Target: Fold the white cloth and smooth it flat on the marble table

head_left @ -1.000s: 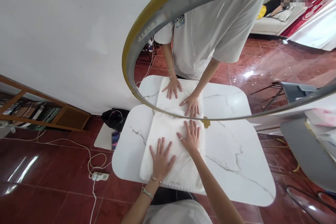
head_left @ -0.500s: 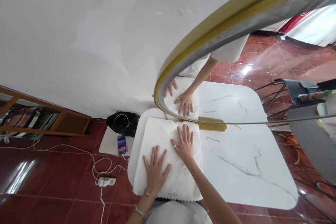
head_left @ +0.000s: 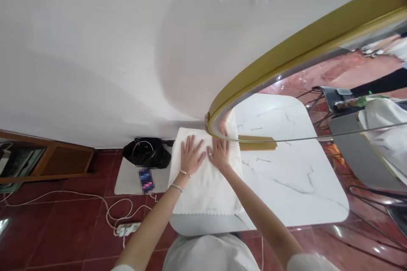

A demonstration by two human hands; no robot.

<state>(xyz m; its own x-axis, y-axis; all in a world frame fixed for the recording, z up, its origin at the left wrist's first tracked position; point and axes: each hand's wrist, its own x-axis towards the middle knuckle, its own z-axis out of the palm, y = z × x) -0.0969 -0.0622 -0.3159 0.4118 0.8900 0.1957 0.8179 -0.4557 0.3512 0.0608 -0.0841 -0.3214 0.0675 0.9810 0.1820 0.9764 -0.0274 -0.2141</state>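
Observation:
A folded white towel (head_left: 206, 186) with a scalloped near edge lies on the left part of a white marble table (head_left: 295, 186). My left hand (head_left: 190, 156) lies flat on the towel's far end, fingers spread. My right hand (head_left: 218, 152) rests flat beside it, fingers stretched toward the gold-framed mirror (head_left: 286, 55) at the table's back. Both hands hold nothing. The mirror shows a sliver of the towel and my fingertips.
A black bag (head_left: 146, 152) sits on a white mat on the red tiled floor to the left, beside a power strip (head_left: 127, 229) with cables. A wooden shelf (head_left: 47, 161) stands at the far left. Grey chairs (head_left: 362, 152) stand on the right.
My left hand slid forward along the towel to the far end, beside my right hand. The view tilted up, so the mirror now shows less of the person's reflection.

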